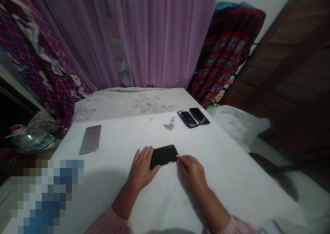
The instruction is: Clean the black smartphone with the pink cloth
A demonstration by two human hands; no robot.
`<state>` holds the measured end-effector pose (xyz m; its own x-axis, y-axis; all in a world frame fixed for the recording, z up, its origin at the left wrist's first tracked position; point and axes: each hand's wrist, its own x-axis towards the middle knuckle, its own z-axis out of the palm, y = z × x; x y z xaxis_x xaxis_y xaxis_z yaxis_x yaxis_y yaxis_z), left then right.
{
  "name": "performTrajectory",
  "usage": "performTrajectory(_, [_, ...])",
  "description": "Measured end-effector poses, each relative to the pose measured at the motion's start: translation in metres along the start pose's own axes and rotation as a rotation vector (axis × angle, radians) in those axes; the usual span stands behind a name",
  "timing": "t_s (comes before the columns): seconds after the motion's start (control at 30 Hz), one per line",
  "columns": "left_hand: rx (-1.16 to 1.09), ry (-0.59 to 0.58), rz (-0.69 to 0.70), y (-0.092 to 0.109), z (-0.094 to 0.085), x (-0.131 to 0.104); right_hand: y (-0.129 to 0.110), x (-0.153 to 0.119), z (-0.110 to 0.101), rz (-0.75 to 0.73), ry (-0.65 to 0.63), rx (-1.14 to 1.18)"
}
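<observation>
A black smartphone (pixel 164 156) lies sideways on the white-covered table, its dark glossy face up. My left hand (pixel 142 167) is closed around its left end, thumb along the near edge and fingers over the far side. At the right end, my right hand (pixel 190 168) is pinched against the phone's edge. A tiny pale spot shows at those fingertips, too small to name. Beyond the phone stands a small white bottle (pixel 172 123), upright, with a narrow top. A small pale square piece (pixel 151 119) lies to its left.
A pinkish phone (pixel 90 140) lies at the left, back up. Farther right are a dark phone with a white rim (pixel 189 119) and another black phone (pixel 199 116), side by side. A white plastic bag (pixel 237 124) sits beyond the table's right edge; purple curtains (pixel 165 38) hang behind.
</observation>
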<state>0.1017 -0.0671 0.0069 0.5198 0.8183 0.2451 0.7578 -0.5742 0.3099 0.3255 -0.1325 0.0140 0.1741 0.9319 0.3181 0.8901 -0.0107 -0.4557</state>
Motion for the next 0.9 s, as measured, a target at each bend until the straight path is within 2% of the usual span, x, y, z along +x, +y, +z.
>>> performTrajectory(0.43, [-0.012, -0.025, -0.003, 0.001, -0.003, 0.001, -0.004, 0.053, 0.019, 0.012, -0.067, -0.053])
performTrajectory(0.7, [-0.028, -0.033, -0.003, 0.0, -0.003, 0.002, 0.006, 0.081, 0.012, -0.249, -0.188, 0.05])
performTrajectory(0.9, [-0.022, -0.02, 0.007, -0.002, -0.001, 0.0, -0.015, 0.095, 0.018, -0.411, -0.324, 0.071])
